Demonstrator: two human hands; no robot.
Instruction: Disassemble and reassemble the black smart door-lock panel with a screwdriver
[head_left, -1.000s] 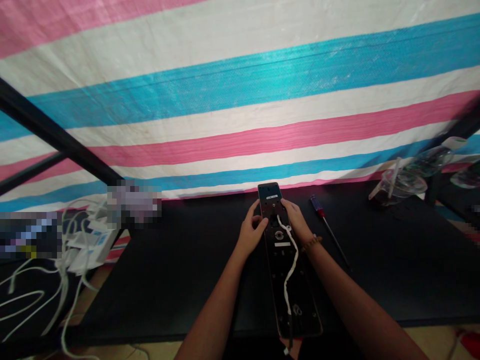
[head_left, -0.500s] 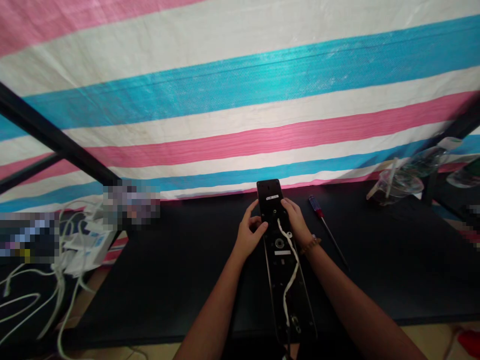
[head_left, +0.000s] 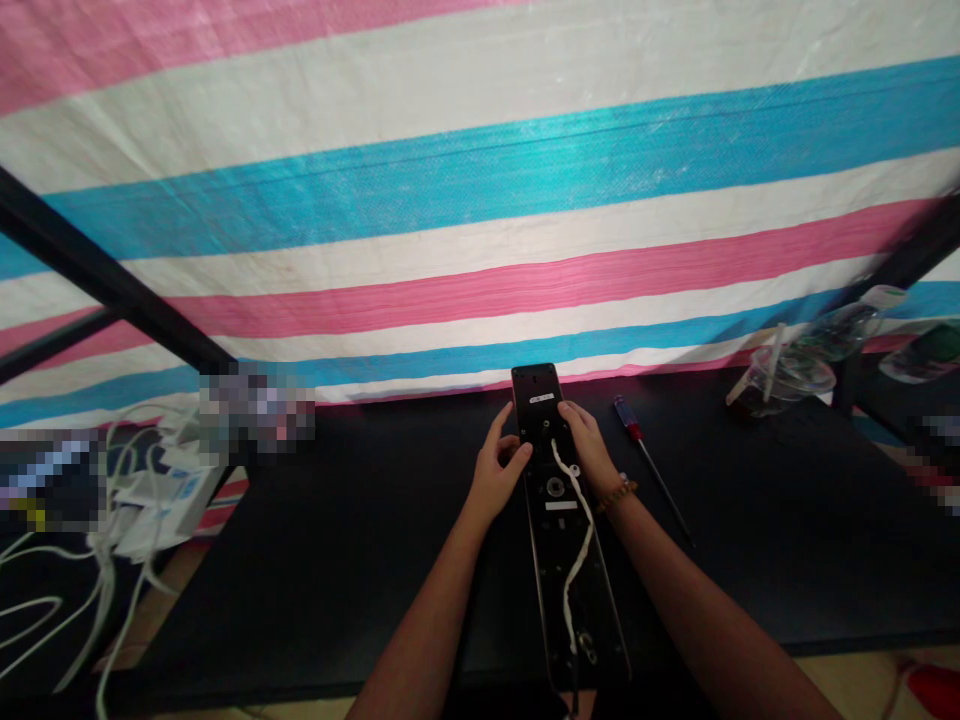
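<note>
Between my hands is a long black panel (head_left: 556,540), like the back of a door lock, with screws, small labels and a round fitting on its face. A white wrapped cable (head_left: 582,550) snakes down its length to the lower end. My left hand (head_left: 501,462) grips the panel's left edge, thumb on the face. My right hand (head_left: 589,442) holds the opposite edge, its fingers partly hidden behind. A screwdriver (head_left: 646,450) with a blue and red handle lies on the black table (head_left: 360,560), just right of my right hand.
At the back right stand clear plastic cups (head_left: 787,378) and a clear bottle (head_left: 851,322). White cables (head_left: 112,560) and a white box (head_left: 176,500) crowd the left side. A striped sheet (head_left: 480,240) hangs behind the table, and a dark metal frame bar (head_left: 112,275) slants at left.
The view has shifted slightly. Both hands keep the same hold on the panel, which stays in about the same place.
</note>
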